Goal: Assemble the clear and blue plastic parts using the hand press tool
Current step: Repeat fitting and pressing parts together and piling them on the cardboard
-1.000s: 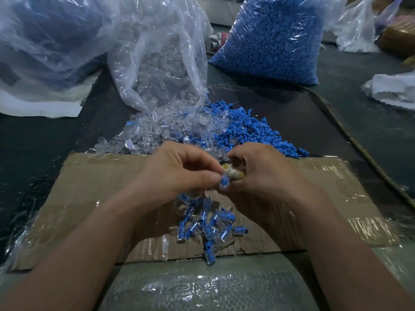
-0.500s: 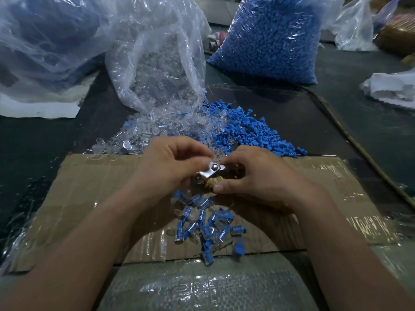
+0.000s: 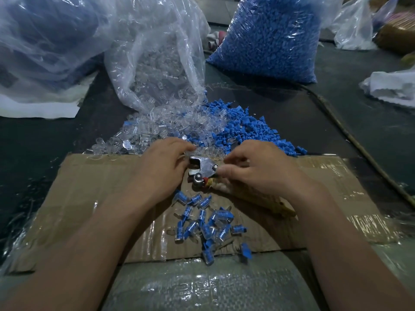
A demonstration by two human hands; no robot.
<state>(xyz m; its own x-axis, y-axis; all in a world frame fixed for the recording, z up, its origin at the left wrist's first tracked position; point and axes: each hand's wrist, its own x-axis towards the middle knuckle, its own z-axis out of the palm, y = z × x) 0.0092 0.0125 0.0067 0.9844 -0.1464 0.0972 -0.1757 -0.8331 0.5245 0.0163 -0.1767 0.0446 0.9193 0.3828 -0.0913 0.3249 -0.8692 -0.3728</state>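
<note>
L hand (image 3: 161, 167) shifted to clear parts (image 3: 157, 131), press tool (image 3: 203, 168) in R hand (image 3: 258, 169)

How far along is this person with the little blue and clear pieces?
Early days. Done: a small heap of joined pieces on the cardboard. In hand: the right hand holds the press tool; the left hand rests by the clear parts. Left: large loose piles of those and blue parts.
</note>
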